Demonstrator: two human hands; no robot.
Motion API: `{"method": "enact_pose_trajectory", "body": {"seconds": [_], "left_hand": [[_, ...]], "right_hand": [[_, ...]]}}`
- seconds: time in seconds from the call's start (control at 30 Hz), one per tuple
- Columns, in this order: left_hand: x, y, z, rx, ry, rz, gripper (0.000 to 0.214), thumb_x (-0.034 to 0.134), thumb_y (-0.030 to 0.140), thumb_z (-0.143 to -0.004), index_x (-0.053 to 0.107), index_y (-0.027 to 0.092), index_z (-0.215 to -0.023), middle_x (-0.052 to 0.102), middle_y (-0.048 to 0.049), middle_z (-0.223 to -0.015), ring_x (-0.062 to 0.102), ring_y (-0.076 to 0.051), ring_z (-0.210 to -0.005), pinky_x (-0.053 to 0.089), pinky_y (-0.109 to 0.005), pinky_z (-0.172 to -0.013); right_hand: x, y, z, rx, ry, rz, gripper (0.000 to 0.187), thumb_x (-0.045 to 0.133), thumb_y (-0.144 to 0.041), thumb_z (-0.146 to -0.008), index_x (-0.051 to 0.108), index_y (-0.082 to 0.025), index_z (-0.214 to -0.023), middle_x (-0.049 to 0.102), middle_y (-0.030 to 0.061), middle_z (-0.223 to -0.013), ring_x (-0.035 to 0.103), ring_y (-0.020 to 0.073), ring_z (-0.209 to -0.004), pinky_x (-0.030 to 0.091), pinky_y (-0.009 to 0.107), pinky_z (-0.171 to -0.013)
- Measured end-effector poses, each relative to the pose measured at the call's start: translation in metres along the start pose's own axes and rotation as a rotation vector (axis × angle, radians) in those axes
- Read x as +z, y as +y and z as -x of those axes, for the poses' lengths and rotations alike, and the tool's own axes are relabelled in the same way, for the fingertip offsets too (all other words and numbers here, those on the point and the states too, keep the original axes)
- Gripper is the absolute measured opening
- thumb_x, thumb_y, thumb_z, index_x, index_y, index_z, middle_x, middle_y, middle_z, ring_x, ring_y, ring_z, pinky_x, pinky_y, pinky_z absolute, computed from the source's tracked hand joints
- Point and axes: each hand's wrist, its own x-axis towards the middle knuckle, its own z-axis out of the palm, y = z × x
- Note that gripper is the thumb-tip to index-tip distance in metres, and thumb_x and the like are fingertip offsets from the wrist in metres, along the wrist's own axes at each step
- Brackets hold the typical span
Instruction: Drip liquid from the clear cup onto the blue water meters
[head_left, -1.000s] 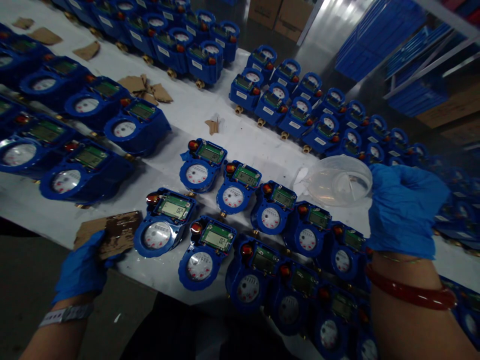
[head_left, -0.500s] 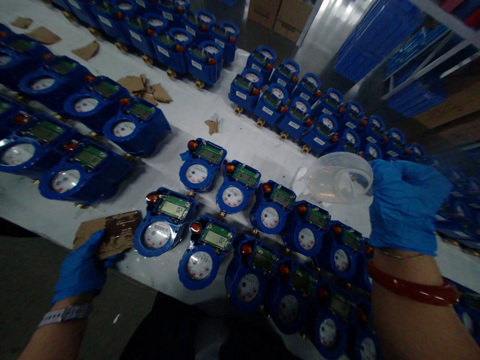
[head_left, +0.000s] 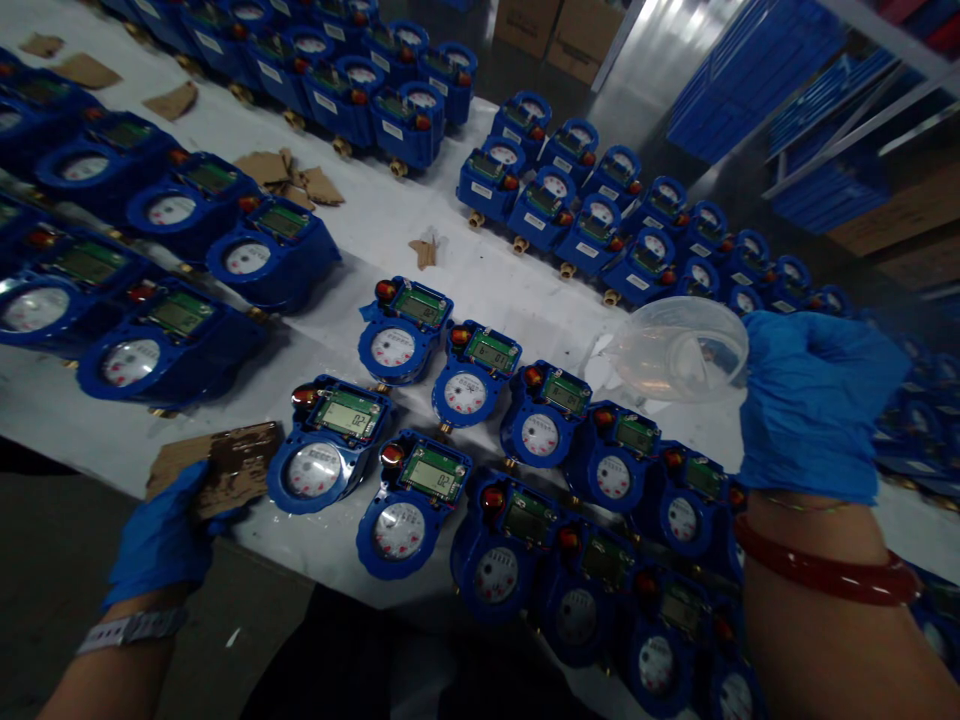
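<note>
Left hand [head_left: 161, 540], blue-gloved, low at left, fingers curled in a grip. Right hand [head_left: 814, 400], gloved, raised, fisted closed.

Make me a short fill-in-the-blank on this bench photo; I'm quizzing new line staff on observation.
1. The right hand holds a clear plastic ____ above the meters.
2. The left hand grips a piece of ____ at the table edge.
3. Both hands wear gloves coloured ____.
4. The right wrist carries a bangle coloured ____.

Missing words: bowl; cardboard; blue; red
</note>
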Motion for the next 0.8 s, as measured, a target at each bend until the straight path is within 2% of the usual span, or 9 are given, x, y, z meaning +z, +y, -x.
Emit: {"method": "enact_pose_trajectory", "body": {"seconds": [0.27, 0.47, 0.8], "left_hand": [[-0.003, 0.003, 0.002, -0.041, -0.021, 0.028, 0.076, 0.058, 0.042, -0.078, 0.053, 0.004, -0.144, 0.064, -0.0276, -0.138, 0.061, -0.049, -0.13, 0.055, -0.063, -0.1], [-0.004, 0.006, 0.001, -0.013, -0.014, 0.008, 0.075, 0.056, 0.041, -0.08, 0.054, -0.001, -0.142, 0.064, -0.0317, -0.135, 0.063, -0.05, -0.126, 0.056, -0.063, -0.1], [-0.002, 0.001, 0.001, -0.024, -0.009, 0.034, 0.073, 0.058, 0.039, -0.08, 0.053, 0.002, -0.143, 0.062, -0.0298, -0.141, 0.06, -0.048, -0.133, 0.053, -0.062, -0.105]], "right_hand": [[0.0, -0.001, 0.0, 0.049, 0.007, -0.006, 0.034, 0.064, -0.013, -0.071, 0.041, -0.016, -0.046, 0.032, -0.0072, -0.046, 0.029, 0.004, -0.047, 0.025, 0.024, -0.05], [0.0, -0.003, 0.0, 0.036, -0.001, -0.004, 0.035, 0.063, -0.012, -0.071, 0.041, -0.016, -0.045, 0.031, -0.0071, -0.045, 0.028, 0.0037, -0.047, 0.024, 0.024, -0.049], [-0.001, 0.014, 0.002, 0.036, -0.004, -0.06, 0.033, 0.065, -0.032, -0.068, 0.042, -0.018, -0.048, 0.032, -0.0055, -0.049, 0.029, 0.0053, -0.05, 0.025, 0.025, -0.05]]}}
